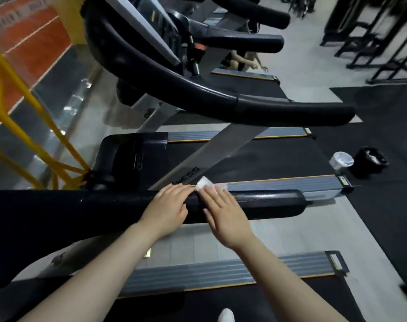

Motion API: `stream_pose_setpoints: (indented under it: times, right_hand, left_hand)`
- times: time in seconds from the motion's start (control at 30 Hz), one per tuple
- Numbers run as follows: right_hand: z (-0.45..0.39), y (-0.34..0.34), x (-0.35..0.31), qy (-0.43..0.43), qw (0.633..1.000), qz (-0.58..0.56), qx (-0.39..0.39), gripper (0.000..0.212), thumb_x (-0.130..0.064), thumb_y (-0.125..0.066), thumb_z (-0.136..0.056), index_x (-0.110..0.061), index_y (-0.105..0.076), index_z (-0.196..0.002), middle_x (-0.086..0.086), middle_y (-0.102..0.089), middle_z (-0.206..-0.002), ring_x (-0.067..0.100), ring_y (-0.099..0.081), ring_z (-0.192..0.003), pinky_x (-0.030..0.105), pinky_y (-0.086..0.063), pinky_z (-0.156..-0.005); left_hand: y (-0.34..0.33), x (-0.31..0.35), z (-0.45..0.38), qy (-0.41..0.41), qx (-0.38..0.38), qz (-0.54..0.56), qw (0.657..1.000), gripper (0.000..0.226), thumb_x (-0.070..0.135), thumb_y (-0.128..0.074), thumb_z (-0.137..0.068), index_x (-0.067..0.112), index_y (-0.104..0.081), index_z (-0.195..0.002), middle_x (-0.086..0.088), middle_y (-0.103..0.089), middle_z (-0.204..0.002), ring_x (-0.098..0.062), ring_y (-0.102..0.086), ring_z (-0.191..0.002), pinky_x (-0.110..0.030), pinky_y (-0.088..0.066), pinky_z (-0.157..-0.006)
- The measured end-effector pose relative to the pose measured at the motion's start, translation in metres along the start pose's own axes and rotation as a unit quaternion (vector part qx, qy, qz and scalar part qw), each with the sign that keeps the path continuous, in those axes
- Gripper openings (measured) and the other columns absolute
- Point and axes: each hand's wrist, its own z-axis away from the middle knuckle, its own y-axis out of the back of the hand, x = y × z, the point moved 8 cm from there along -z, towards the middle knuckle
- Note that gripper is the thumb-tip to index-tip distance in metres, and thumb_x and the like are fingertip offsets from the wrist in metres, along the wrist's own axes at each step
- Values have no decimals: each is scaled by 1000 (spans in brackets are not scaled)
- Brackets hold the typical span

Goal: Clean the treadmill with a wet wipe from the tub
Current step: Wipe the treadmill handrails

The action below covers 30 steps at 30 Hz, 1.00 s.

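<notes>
gym; wipe (pixel 210 185) mostly hidden under right hand (pixel 223 212)

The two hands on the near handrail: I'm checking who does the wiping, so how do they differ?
The right hand presses a white wet wipe under its fingertips on the black handrail; the left hand holds no wipe. The left hand lies nearer the console end, the right hand nearer the handrail's free end. Both lie flat, fingers straight, side by side.
</notes>
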Motion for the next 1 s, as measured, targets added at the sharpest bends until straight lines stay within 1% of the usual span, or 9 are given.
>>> stream_pose_setpoints:
  times: [0.07,0.2,0.33,0.43,0.53,0.6,0.73,0.83,1.0]
  right_hand:
    - [16,5,43,-25,999,7,-23,51,-29,-36,-99,-20,-41,-149,-2,-41,-154,21,-36,-142,38,-22,-119]
    - [70,36,166,-200,980,18,11,53,-29,-29,-96,-20,-43,-147,1,-41,-154,26,-37,-142,44,-26,-118]
    - [115,60,235,-393,907,-117,91,40,-17,-35,-104,-8,-51,-139,11,-51,-145,28,-43,-135,34,-29,-115]
    - [121,45,217,-442,853,-245,129,43,-15,-34,-106,-11,-41,-148,-1,-45,-148,17,-39,-139,18,-25,-106]
    - [131,35,220,-481,775,-361,194,42,-9,-34,-105,-15,-46,-144,-6,-49,-143,4,-42,-130,9,-28,-100]
    - [143,36,238,-476,769,-382,190,43,-4,-36,-103,-18,-52,-140,-9,-52,-138,1,-45,-126,4,-31,-98]
    - [199,33,277,-513,748,-382,177,39,-7,-38,-104,-16,-49,-140,-6,-51,-138,7,-45,-128,20,-31,-104]
    - [219,16,280,-515,759,-381,114,38,-8,-42,-103,-11,-48,-140,2,-54,-139,13,-48,-129,19,-32,-100]
    - [264,-11,283,-572,713,-396,84,39,-14,-44,-102,-14,-46,-141,2,-56,-134,13,-51,-124,22,-35,-95]
  left_hand:
    - [-11,15,-12,-12,-16,-1,1000,57,12,-50,-93,22,-43,-148,6,-43,-153,-13,-33,-144,-24,-4,-120]
    - [-32,43,-28,-32,-45,-10,998,55,17,-50,-95,21,-41,-149,6,-42,-153,-12,-33,-144,-24,-3,-118]
    - [-50,71,-44,-41,-70,-13,997,53,23,-50,-97,23,-40,-150,6,-42,-154,-13,-34,-143,-29,-8,-121]
    - [-60,84,-52,-28,-74,-23,997,50,33,-45,-99,28,-41,-148,11,-45,-151,-13,-38,-140,-35,-18,-118]
    - [-65,82,-53,-16,-68,-43,997,52,44,-36,-95,32,-44,-145,14,-50,-145,-12,-45,-135,-37,-25,-112]
    - [-68,80,-52,-24,-71,-61,995,57,51,-27,-93,33,-45,-144,14,-52,-143,-12,-47,-133,-37,-28,-109]
    - [-71,90,-61,-10,-45,-74,996,62,56,-27,-88,26,-52,-136,7,-56,-139,-18,-48,-131,-41,-28,-110]
    - [-81,145,-68,-90,-3,-64,994,60,46,-38,-89,15,-54,-137,-2,-51,-146,-23,-40,-139,-39,-18,-118]
    - [-136,232,-61,-294,-28,-39,955,51,25,-46,-87,11,-59,-134,-6,-53,-144,-26,-44,-138,-43,-27,-117]
